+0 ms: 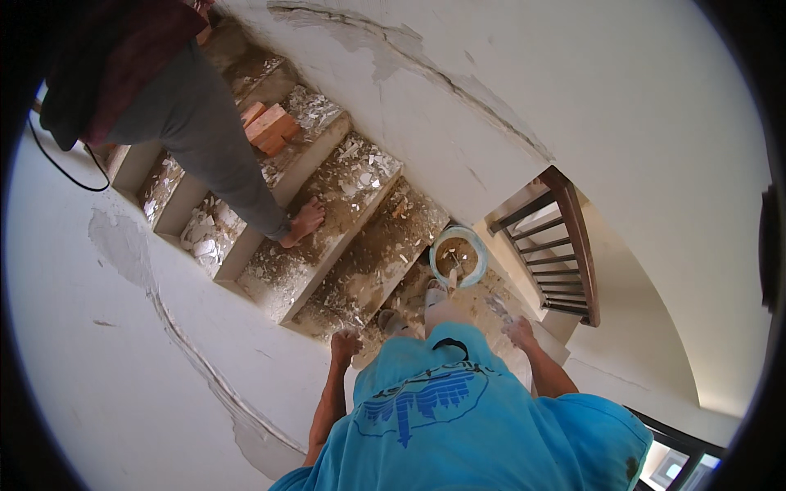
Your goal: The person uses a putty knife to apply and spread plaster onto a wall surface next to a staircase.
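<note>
My left hand (345, 344) hangs beside the white wall at the left, its fingers curled in, and nothing shows sticking out of it. Away to the right, my right hand (518, 331) is also closed. A greyish-white flat patch (496, 306) shows just beyond its fingers; whether the hand holds it or it lies on the floor, I cannot tell. Ahead of my feet stands a round bucket (479, 263) with a pale blue rim. Brown, murky contents (455, 252) fill its inside, and a light tool handle (453, 281) leans at its near edge.
Concrete steps (348, 274) strewn with white chips climb to the upper left. A barefoot person in grey trousers (214, 135) stands on them near orange bricks (273, 128). A dark railing (573, 245) is at the right. Cracks with patched plaster (192, 348) run along both walls.
</note>
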Available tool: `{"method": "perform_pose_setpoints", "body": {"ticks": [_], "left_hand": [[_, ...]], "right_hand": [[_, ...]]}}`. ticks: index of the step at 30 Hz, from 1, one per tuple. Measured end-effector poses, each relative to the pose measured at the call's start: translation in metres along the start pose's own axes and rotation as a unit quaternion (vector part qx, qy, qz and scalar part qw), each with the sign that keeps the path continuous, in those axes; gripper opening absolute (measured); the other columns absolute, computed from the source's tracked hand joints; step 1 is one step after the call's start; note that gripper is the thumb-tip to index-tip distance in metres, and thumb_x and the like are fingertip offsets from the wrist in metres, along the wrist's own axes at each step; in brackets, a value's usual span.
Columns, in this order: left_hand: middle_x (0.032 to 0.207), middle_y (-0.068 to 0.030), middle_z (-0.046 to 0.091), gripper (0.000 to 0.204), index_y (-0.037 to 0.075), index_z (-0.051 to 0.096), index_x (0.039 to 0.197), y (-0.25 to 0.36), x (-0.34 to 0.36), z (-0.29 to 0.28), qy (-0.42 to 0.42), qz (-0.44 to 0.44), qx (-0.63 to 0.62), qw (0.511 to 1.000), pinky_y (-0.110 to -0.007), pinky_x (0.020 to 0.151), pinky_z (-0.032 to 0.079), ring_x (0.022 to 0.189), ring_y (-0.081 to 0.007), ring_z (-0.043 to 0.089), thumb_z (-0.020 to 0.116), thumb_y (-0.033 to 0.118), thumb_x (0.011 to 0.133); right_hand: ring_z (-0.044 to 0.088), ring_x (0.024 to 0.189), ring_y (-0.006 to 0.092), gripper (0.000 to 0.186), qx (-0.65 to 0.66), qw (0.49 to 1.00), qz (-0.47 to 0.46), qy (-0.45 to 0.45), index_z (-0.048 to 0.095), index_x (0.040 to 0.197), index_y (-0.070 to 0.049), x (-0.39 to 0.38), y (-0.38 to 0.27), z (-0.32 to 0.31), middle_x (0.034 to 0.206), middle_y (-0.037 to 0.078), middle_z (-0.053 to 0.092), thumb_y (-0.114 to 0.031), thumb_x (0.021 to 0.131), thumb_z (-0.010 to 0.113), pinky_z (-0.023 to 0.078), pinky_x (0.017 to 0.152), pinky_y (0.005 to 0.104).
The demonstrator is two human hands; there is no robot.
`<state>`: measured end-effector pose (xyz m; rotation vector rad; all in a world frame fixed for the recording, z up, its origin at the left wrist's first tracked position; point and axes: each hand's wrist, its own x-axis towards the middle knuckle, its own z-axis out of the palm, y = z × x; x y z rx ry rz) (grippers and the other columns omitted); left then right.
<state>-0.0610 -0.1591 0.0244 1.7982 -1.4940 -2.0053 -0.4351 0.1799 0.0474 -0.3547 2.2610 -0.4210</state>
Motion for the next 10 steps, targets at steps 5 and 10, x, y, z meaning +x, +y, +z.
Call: {"method": "perform_pose_setpoints", "body": {"ticks": [5, 10], "left_hand": [[0.061, -0.0116, 0.059, 0.018, -0.001, 0.058, 0.079, -0.021, 0.001, -0.005, -0.033, -0.038, 0.023, 0.998, -0.027, 0.041, 0.045, 0.048, -0.017, 0.057, 0.053, 0.015, 0.086], [0.059, -0.0103, 0.059, 0.022, -0.001, 0.06, 0.077, -0.034, 0.018, -0.016, -0.036, -0.026, 0.036, 0.998, -0.028, 0.04, 0.042, 0.046, -0.0164, 0.055, 0.057, 0.02, 0.084]], "right_hand": [[0.058, 0.046, 0.0267, 0.028, 0.467, 0.85, 0.192, -0.15, 0.06, 0.078, 0.0, -0.013, 0.139, 0.026, 0.06, 0.015, 0.058, -0.028, 0.076, 0.06, 0.05, 0.043, 0.0368], [0.057, 0.072, 0.0173, 0.036, 0.16, 0.977, 0.131, -0.06, 0.062, 0.084, -0.01, -0.044, 0.185, 0.072, 0.071, 0.004, 0.06, -0.045, 0.076, 0.062, 0.045, 0.066, 0.0347]]}}
